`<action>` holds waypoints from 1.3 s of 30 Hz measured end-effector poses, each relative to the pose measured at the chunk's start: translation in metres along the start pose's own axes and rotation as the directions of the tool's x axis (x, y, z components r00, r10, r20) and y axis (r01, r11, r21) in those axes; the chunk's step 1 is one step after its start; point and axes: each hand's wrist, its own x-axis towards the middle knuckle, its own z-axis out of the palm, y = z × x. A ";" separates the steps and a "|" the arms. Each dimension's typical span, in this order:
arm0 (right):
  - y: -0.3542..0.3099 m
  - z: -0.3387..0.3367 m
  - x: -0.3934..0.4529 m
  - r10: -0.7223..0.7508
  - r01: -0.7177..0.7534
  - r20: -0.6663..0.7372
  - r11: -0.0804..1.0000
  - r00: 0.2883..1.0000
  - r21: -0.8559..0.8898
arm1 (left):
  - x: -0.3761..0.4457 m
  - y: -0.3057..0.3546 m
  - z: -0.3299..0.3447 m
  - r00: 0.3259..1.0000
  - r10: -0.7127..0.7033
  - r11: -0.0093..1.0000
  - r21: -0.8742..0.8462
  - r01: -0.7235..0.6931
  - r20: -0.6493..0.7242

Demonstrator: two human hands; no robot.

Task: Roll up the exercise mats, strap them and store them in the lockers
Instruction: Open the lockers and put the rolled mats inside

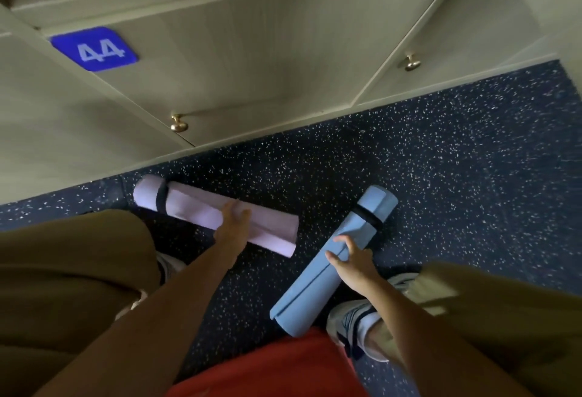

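since both rolls lie on the floor [441, 160] before locker 44 [220, 59], i read each axis: the purple mat [195, 210] runs 10 to 4 under my left hand [234, 226], its grip flat and open; the blue mat [330, 267] runs 1 to 7, my right hand [352, 262] curling onto it.

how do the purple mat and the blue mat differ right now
The purple mat lies crosswise near the lockers; the blue mat points away from the person, lengthwise. The left hand rests on the purple one with straight fingers; the right hand curls round the blue one. Both are rolled, on the floor, each with a dark strap near its far end.
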 end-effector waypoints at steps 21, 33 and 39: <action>-0.088 -0.082 -0.156 -0.511 0.487 -0.100 0.852 0.854 -0.191 | -0.200 0.043 -0.077 0.934 0.182 0.978 0.045 -0.206 0.308; -0.120 -0.104 -0.275 -0.655 0.687 -0.291 0.727 0.697 0.009 | -0.298 0.042 -0.124 0.679 0.635 0.733 -0.012 -0.680 0.368; -0.138 -0.118 -0.331 -0.436 0.641 -0.516 0.692 0.737 0.331 | -0.326 0.049 -0.114 0.488 0.814 0.523 -0.034 -0.851 0.315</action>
